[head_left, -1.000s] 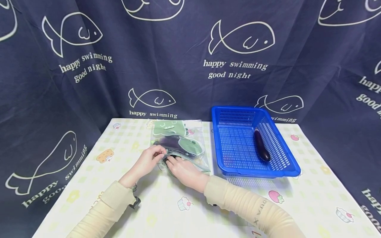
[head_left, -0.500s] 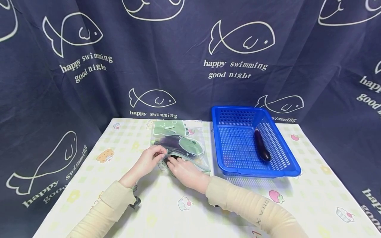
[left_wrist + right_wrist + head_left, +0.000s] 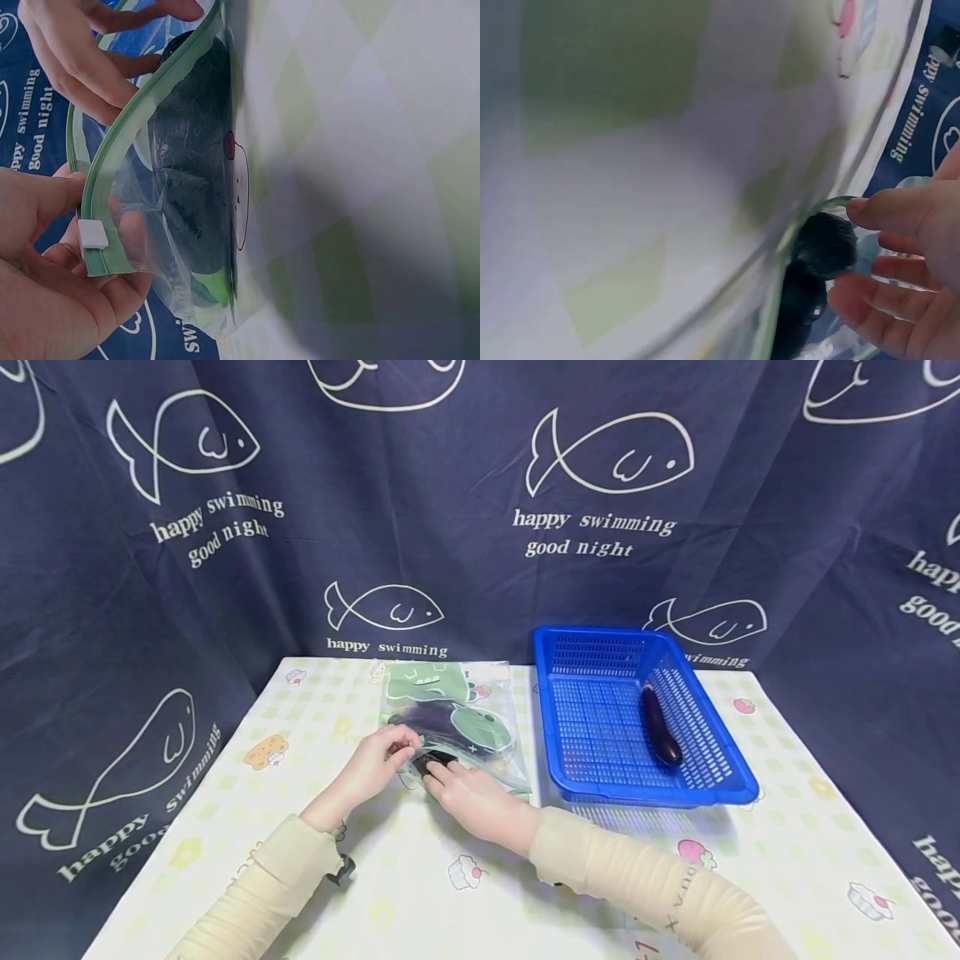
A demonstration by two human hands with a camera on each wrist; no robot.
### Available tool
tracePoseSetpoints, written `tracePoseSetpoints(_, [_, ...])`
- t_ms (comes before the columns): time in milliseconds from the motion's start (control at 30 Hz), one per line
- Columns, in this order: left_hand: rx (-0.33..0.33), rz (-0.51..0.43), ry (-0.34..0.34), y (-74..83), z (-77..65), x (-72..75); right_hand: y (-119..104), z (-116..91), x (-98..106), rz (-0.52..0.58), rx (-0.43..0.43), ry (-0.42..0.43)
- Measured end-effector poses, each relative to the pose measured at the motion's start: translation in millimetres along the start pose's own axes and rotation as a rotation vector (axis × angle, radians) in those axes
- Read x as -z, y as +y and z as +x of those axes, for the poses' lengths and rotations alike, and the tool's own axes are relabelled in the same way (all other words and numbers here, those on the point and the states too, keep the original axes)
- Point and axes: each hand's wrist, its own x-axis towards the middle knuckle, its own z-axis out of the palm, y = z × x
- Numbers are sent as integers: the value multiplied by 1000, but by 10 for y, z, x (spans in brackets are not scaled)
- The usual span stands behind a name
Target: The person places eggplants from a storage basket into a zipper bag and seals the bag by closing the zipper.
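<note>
A clear zip bag (image 3: pixel 480 727) with green dinosaur prints lies on the table. Inside it, a dark purple eggplant (image 3: pixel 423 717) shows through the film, and another dark eggplant (image 3: pixel 435 763) lies at the mouth. My left hand (image 3: pixel 371 768) pinches the bag's near-left corner, beside the white slider (image 3: pixel 93 234) on the green zip strip (image 3: pixel 135 109). At the bag's opening is my right hand (image 3: pixel 480 802), fingers loosely bent. In the right wrist view its thumb touches the green rim, and the fingers are beside the dark eggplant ends (image 3: pixel 825 244).
A blue perforated basket (image 3: pixel 551 760) stands to the right of the bag, with one eggplant (image 3: pixel 660 727) along its right side. The patterned tablecloth (image 3: pixel 405 893) covers the table. A dark blue fish-print curtain (image 3: pixel 480 527) hangs behind it.
My right hand has drawn back slightly to the right and toward me, showing more of the dark eggplant at the bag's mouth. The left hand has kept its pinch on the corner.
</note>
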Motion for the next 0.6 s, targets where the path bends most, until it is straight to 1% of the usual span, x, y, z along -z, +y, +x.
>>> tracePoseSetpoints(100, [1, -3, 0, 2, -3, 0, 11, -15, 48, 0, 15, 9])
tracePoseSetpoints(267, [-8, -11, 3, 21, -4, 4, 80, -52, 143, -7, 30, 49])
tracePoseSetpoints(433, [-14, -11, 6, 19, -4, 0, 169, -92, 203, 9, 33, 44])
tracePoseSetpoints(600, [-3, -7, 8, -2, -10, -11, 227, -135, 276, 28, 54, 39])
